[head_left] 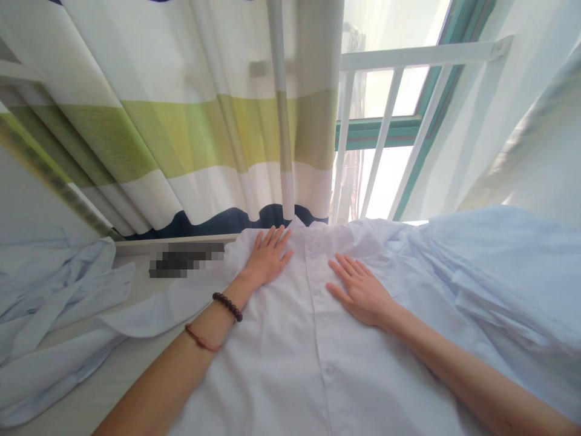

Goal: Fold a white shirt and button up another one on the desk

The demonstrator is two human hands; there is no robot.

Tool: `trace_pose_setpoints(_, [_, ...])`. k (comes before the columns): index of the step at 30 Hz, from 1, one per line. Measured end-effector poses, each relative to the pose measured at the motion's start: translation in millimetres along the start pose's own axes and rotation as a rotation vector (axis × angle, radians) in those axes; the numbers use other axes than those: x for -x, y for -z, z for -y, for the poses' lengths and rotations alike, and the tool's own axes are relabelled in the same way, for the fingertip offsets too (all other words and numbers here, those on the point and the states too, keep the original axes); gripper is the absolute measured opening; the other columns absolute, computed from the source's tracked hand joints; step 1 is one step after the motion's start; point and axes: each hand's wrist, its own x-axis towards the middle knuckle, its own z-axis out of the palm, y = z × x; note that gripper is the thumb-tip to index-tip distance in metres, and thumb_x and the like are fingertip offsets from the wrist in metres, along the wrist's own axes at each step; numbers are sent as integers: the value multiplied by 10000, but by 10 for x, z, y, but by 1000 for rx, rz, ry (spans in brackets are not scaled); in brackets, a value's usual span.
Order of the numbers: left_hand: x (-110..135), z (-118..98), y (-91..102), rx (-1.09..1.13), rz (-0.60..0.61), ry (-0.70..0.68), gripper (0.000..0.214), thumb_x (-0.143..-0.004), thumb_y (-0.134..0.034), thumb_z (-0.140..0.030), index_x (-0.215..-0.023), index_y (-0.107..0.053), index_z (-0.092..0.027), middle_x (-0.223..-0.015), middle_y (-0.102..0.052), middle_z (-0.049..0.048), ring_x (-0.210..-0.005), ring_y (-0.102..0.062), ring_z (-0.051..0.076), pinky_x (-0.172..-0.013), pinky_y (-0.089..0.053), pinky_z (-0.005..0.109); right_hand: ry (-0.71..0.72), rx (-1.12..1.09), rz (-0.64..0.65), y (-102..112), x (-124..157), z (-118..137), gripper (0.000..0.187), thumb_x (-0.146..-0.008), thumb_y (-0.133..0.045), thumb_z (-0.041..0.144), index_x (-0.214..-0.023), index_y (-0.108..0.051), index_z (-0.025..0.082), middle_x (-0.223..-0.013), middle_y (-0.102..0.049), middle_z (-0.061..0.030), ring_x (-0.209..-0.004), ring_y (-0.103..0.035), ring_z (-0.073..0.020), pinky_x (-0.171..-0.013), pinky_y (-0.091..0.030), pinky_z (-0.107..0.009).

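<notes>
A white button-front garment (290, 339), like a shirt or lab coat, lies spread out with its button strip running down the middle and its collar end away from me. My left hand (269, 257) rests flat on its upper left part, fingers stretched out. On the other side of the buttons, my right hand (358, 287) lies flat on the cloth with its fingers extended. Neither hand grips anything. One sleeve (149, 312) stretches out to the left. A dark beaded bracelet (227, 306) and a thin reddish cord (202, 340) circle my left wrist.
Beyond the garment hangs a white and green striped curtain (204, 133). White railing bars (384, 133) stand before a green-framed window (381, 130). More white cloth lies bunched at the left (59, 284) and right (508, 272). A blurred-out dark object (181, 260) sits near the far edge.
</notes>
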Motion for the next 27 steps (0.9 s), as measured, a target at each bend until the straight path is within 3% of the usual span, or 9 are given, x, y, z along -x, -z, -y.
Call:
trace_pose_setpoints(5, [199, 191, 417, -14, 35, 56, 478, -995, -227, -352, -1420, -351, -169, -1479, -398, 82, -1361, -341, 198, -1148, -192, 363, 17, -3, -16, -31, 16, -20, 669, -951, -234, 576, -1471, -332, 168, -1555, -241, -97, -1433, -188, -246, -1160, -180, -443])
trace_pose_setpoints(8, [580, 504, 742, -63, 62, 190, 434, -968, -242, -291, -1266, -490, -96, -1317, -525, 150, -1222, -478, 250, -1068, -311, 368, 26, 1, -40, -61, 18, -32, 668, -949, -232, 580, -1464, -348, 171, -1550, -255, -95, -1429, -203, -248, -1158, -191, -447])
trace_pose_setpoints(12, [1125, 955, 1002, -116, 175, 402, 436, -887, -403, -300, -1243, -485, -63, -1274, -540, 201, -1198, -481, 335, -1001, -357, 424, 27, 5, -68, -97, -11, -39, 656, -946, -245, 576, -1450, -375, 177, -1547, -269, -89, -1423, -224, -252, -1155, -206, -447])
trace_pose_setpoints(15, [1360, 1131, 1045, -67, 307, 461, 406, -828, -517, -364, -1161, -554, -135, -1011, -681, 93, -961, -623, 272, -843, -442, 320, 29, 15, -70, -109, -26, -39, 650, -946, -251, 566, -1445, -381, 171, -1545, -274, -93, -1421, -229, -253, -1153, -214, -448])
trace_pose_setpoints(18, [1425, 1177, 1028, -14, 373, 478, 326, -791, -570, -436, -1019, -613, -206, -804, -677, -6, -772, -646, 211, -702, -429, 241, 27, 18, -66, -110, -21, -39, 656, -945, -242, 570, -1445, -382, 168, -1544, -275, -93, -1422, -225, -255, -1155, -208, -446])
trace_pose_setpoints(22, [1428, 1193, 994, -41, 318, 547, 393, -768, -598, -413, -1083, -566, -181, -987, -657, 57, -895, -619, 255, -734, -409, 264, 25, 21, -58, -107, -11, -39, 659, -945, -242, 568, -1447, -379, 163, -1543, -277, -96, -1422, -225, -253, -1157, -205, -443])
trace_pose_setpoints(24, [1443, 1205, 979, -60, 303, 576, 289, -769, -588, -379, -962, -609, -165, -1004, -638, 88, -890, -608, 278, -740, -401, 292, 33, 18, -65, -108, -13, -39, 653, -947, -251, 561, -1447, -377, 161, -1543, -277, -98, -1421, -230, -250, -1156, -207, -439])
trace_pose_setpoints(27, [1468, 1232, 1004, -40, 298, 570, 137, -762, -576, -298, -728, -629, -176, -893, -629, 56, -824, -596, 255, -740, -388, 299, 30, 3, -78, -112, -20, -41, 651, -944, -259, 563, -1443, -384, 163, -1540, -284, -100, -1418, -239, -256, -1154, -214, -448])
